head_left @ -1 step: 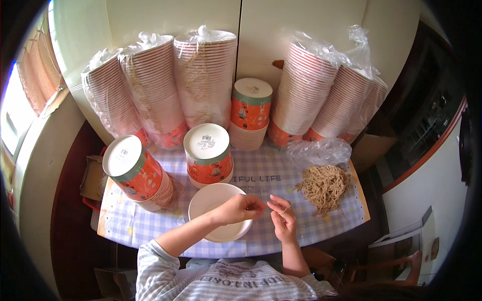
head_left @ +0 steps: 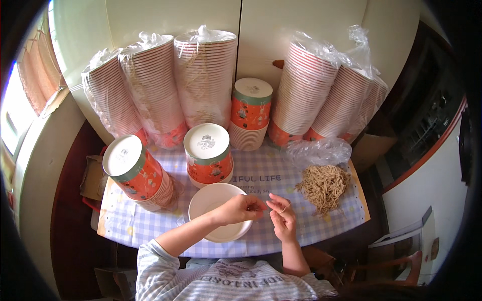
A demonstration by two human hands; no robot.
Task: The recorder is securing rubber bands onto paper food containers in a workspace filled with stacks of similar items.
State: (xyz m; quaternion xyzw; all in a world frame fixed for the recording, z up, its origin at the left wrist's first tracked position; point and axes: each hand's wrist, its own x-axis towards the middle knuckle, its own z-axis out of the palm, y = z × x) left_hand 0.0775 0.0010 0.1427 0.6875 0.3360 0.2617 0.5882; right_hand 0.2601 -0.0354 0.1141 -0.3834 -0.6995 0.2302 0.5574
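My left hand (head_left: 242,208) hangs over the rim of a white paper bucket (head_left: 201,198) that stands open side up, its fingertips pinched together. What lies in that pinch, if anything, is too small to make out. Just to the right, my right hand (head_left: 284,220) faces it, thumb and fingers bent around a thin tan cord (head_left: 284,209). A small gap parts the two hands. Right of them lies a tangled heap of tan cords (head_left: 324,188). Behind the open bucket, a short stack of red and green paper buckets (head_left: 210,170) stands upside down.
Tall plastic-wrapped bucket stacks (head_left: 206,80) line the back left, and more wrapped stacks (head_left: 306,85) the back right. Upside-down stacks stand at left (head_left: 145,175) and back middle (head_left: 251,113). Crumpled clear plastic (head_left: 321,152) lies behind the cords. A checked cloth (head_left: 271,236) covers the table.
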